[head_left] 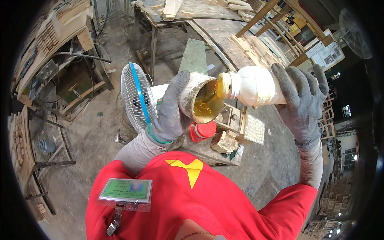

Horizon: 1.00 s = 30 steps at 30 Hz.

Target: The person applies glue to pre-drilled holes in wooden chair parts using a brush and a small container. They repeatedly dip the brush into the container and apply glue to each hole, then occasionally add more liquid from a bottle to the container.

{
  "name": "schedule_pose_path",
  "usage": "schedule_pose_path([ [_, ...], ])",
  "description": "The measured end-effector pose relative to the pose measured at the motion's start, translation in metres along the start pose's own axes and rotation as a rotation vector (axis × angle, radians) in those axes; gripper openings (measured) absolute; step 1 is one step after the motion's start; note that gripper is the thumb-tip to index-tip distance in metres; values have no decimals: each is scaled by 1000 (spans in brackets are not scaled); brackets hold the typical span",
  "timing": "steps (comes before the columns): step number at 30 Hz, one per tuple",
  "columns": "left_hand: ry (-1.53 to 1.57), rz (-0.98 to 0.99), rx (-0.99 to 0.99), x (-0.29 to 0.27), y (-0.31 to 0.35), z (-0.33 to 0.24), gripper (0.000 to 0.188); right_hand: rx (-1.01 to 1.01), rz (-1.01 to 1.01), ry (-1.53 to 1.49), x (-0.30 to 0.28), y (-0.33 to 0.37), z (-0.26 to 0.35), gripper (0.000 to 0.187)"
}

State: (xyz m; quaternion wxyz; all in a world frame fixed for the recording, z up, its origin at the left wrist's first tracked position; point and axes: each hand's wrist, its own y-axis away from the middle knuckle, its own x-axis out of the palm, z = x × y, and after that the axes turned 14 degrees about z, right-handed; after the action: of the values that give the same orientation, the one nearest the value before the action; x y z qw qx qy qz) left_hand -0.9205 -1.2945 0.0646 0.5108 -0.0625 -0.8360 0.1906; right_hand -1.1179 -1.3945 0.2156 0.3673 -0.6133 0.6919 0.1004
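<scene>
My left hand (170,114), in a grey glove, is closed round a whitish cup (187,100) tipped with its mouth toward the right. Amber liquid (205,107) lies inside it. My right hand (301,98), gloved the same way, grips the base end of a white plastic bottle (258,86) held almost level. The bottle's mouth is at the cup's rim, and yellowish liquid shows there, running into the cup. Below the cup, a red-capped container (204,130) stands on a low bench.
A white fan with a blue band (138,98) stands just left of my left hand. The low bench also bears a chunk of wood (225,142) and a tray of pale pieces (254,129). Workbenches with wooden parts (52,34) line the left; a long table (192,14) lies ahead.
</scene>
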Motion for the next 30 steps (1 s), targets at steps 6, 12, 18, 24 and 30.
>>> schedule_pose_path([
  [6,6,17,0,2,-5,7,46,3,26,42,-5,6,0,60],
  [12,-57,-48,10,11,-10,16,49,29,62,22,-1,14,4,62],
  [18,-90,-104,-18,10,-14,28,51,28,94,-65,10,22,8,64],
  [24,-172,-112,-7,9,-17,35,52,13,61,-50,21,26,6,62],
  [30,-241,-123,-21,7,-21,39,53,-26,159,-337,29,29,3,67],
])
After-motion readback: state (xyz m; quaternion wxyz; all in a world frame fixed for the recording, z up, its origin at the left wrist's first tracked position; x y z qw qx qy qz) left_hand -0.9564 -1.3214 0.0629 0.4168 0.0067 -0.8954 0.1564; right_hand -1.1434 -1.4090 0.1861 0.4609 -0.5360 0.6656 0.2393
